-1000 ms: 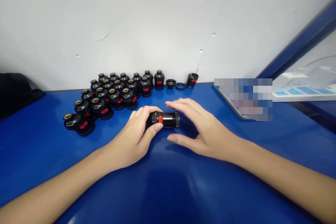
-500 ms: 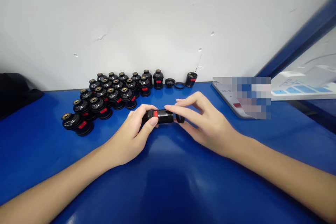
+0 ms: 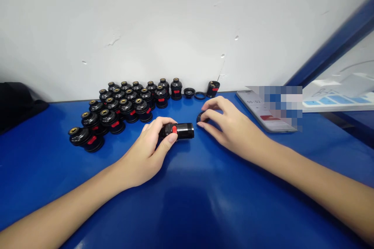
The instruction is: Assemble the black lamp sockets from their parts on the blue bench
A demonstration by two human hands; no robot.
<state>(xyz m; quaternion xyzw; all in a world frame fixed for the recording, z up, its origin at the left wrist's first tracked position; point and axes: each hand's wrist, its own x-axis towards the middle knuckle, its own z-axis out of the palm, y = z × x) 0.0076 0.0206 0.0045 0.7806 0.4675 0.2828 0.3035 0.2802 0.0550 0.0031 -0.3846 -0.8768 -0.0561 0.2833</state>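
A black plastic lamp socket with a red switch tab (image 3: pixel 179 130) lies on its side near the middle of a glossy blue table (image 3: pixel 189 202), its open threaded end pointing right. The left hand (image 3: pixel 147 151) is closed around its left end, thumb beside the red tab. Just right of it, apart from the socket, a thin black plastic ring (image 3: pixel 200 117) sits against the table under the right hand (image 3: pixel 230 130), whose fingertips pinch it. So the ring is off the socket and the body is not yet set down with the rest. Farther back left, a cluster of similar black sockets with brass tops (image 3: pixel 122 107) stands upright. Along the far wall sit a loose black cap (image 3: pixel 189 92), another ring (image 3: pixel 200 95) and one socket body (image 3: pixel 212 88). A phone (image 3: pixel 257 113) lies to the right
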